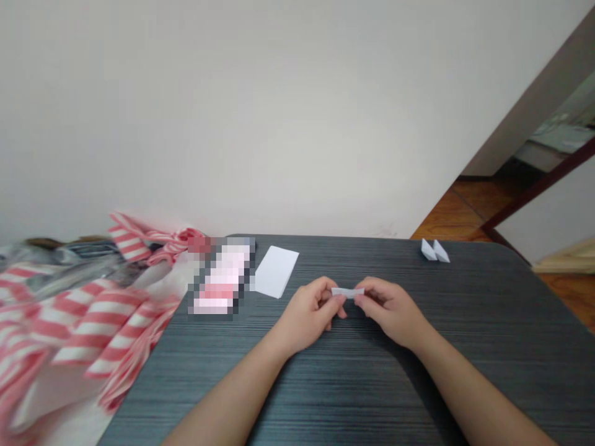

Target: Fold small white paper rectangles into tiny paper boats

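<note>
A narrow folded strip of white paper [348, 292] is stretched level between my two hands, above the dark wood-grained table. My left hand [310, 313] pinches its left end between thumb and fingers. At the right end, my right hand [389, 308] grips it the same way, thumb toward me. To the left of my left hand lies white paper [277, 271], flat and rectangular, either one sheet or a stack. Two pointed folded-paper shapes [435, 251] stand side by side near the table's far right edge.
The dark table [488, 322] meets a pale wall [297, 124] at the back. A blurred-out pinkish rectangular item [222, 277] lies at the table's left side. Red-and-white striped cloth [97, 316] is heaped beyond the left edge. Wooden floor [446, 210] shows at the right.
</note>
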{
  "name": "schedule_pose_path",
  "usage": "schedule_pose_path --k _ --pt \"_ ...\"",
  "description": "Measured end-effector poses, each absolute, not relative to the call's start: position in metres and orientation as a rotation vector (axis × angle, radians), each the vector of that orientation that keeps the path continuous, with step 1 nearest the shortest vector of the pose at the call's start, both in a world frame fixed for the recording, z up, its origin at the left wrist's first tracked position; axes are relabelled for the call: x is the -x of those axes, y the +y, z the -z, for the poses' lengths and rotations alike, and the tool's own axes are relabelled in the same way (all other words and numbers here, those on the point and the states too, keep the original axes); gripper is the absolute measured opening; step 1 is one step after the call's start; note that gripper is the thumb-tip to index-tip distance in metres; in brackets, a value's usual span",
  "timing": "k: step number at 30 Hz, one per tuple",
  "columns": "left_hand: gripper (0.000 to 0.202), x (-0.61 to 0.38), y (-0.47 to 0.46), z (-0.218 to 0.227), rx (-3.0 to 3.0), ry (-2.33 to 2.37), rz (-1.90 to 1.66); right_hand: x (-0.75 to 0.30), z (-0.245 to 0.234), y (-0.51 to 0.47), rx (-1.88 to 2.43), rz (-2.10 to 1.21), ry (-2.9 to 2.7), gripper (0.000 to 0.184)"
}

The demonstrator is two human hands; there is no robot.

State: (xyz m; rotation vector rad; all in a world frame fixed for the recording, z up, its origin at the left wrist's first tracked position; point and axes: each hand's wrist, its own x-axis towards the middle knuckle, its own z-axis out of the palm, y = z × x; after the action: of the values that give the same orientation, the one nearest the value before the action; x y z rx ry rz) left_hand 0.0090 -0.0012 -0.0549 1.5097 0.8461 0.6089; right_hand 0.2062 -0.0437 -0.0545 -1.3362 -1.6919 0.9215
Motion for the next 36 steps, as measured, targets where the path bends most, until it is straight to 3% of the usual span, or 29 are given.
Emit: schedule_pose_path --k 15,23,36 --pt "0.041 -0.0052 0.0015 0.0599 -1.264 0.709 -0.661 -0.2132 0.0588 -0.0443 1.187 -0.369 -1.845 0.02" --pt "0.023 -0.0083 0.0032 0.0568 -1.286 0.766 -0.628 -0.2126 0.0577 -0.045 1.123 -0.413 -2.04 0.023" --pt "0.02 -0.0084 0.0019 0.0531 -1.338 0.777 -0.611 -0.2101 0.0568 -0.0448 1.051 -0.411 -2.018 0.01"
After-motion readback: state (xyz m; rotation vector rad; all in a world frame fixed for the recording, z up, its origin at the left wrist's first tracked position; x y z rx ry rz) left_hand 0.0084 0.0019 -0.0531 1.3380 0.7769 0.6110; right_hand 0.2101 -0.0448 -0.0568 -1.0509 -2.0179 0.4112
